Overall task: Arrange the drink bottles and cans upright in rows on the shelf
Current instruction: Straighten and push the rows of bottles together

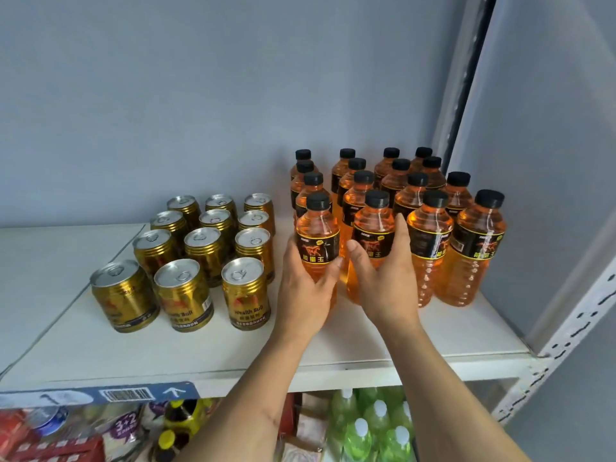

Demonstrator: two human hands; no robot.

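Observation:
Several orange drink bottles (430, 235) with black caps stand upright in rows at the right of the white shelf (333, 355). Several gold cans (246, 295) stand upright in rows left of them. My left hand (300, 291) grips the front-left bottle (318, 228) around its lower half, fingers curled over the label's edge. My right hand (386, 278) holds the neighbouring front bottle (375, 225), thumb on its left side and fingers reaching up its right side. Both bottles stand upright on the shelf.
A grey wall backs the shelf. A perforated white metal upright (566, 331) frames the right front corner. Bare shelf board lies at the left and along the front edge. Below are green bottles (366, 428) and packaged goods (66, 438).

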